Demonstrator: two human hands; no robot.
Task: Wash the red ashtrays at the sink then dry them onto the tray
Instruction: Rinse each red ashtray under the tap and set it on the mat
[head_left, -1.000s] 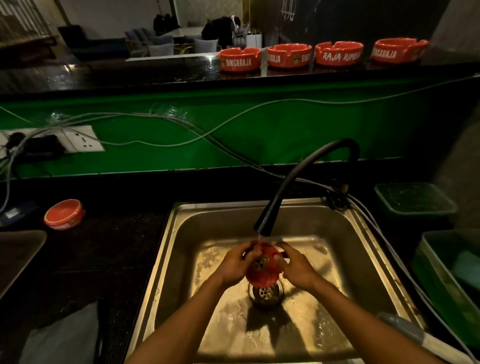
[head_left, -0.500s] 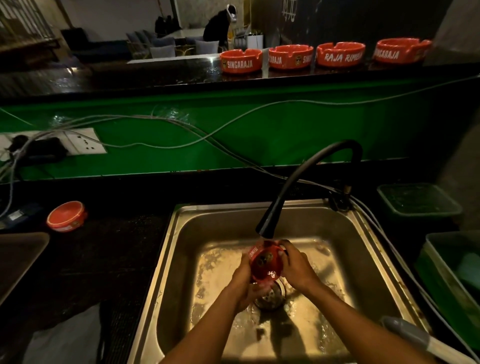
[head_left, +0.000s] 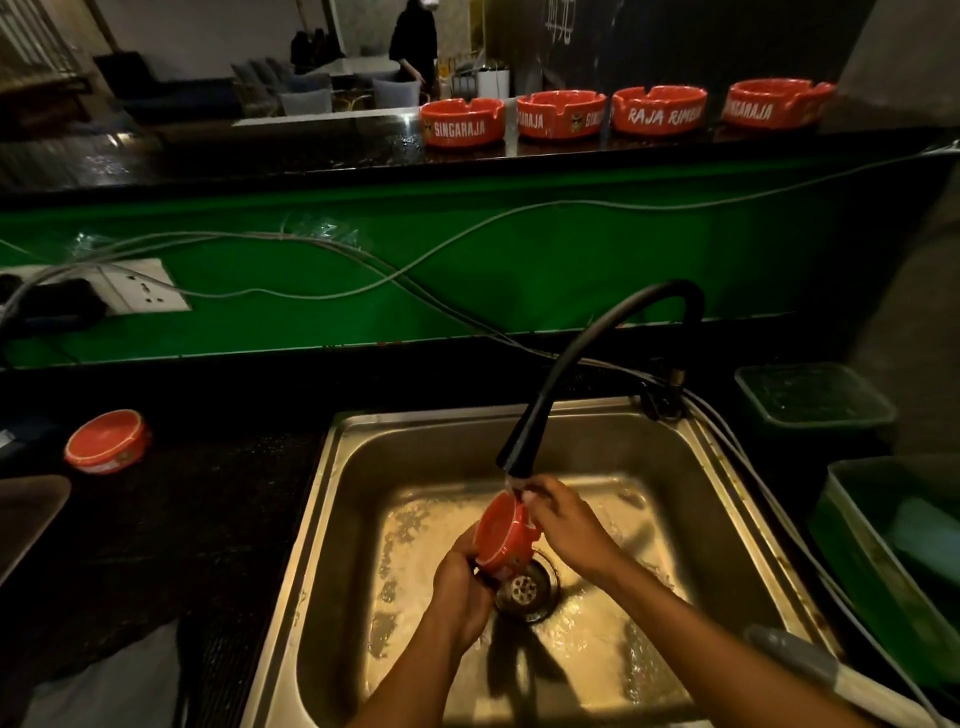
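Brown tray (head_left: 26, 514), left edge: bare where visible. Round red ashtray, upturned (head_left: 107, 440), on the dark counter: apparently rinsed, undried. Steel sink basin (head_left: 332, 519): left hand (head_left: 460, 592) fingers curled under a red glazed ashtray (head_left: 506, 530), tilted on edge beneath the black curved tap (head_left: 524, 441); right hand (head_left: 566, 519) pinches its upper rim. Four lettered red ashtrays (head_left: 561, 113) on the back ledge: likely awaiting washing. Judged early: one in wash, none on tray.
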